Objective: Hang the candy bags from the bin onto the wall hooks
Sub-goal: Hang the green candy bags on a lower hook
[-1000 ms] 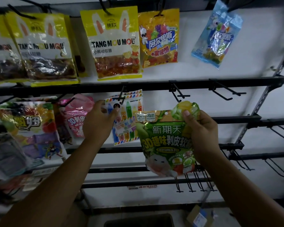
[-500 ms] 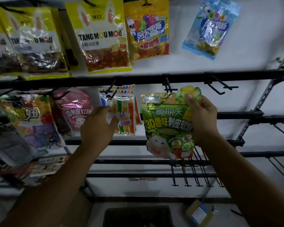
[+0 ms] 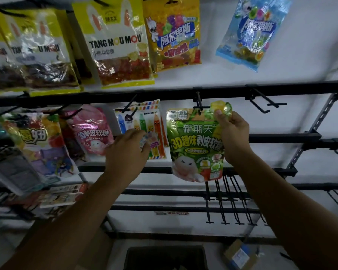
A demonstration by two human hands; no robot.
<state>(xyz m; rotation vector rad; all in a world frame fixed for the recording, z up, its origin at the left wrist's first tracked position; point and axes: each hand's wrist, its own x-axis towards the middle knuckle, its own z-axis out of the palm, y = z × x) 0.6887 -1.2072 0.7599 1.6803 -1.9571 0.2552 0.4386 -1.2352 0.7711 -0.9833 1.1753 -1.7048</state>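
White wall (image 3: 304, 55) bears black rails (image 3: 232, 90) hung with candy bags (image 3: 117, 45).

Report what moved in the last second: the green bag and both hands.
The right hand, gripping the green bag by its top corner, lifted it up to the hook. The bag's top edge now overlaps the hook's tip; whether it is threaded on, I cannot tell. The left hand stays on the crayon-print bag.
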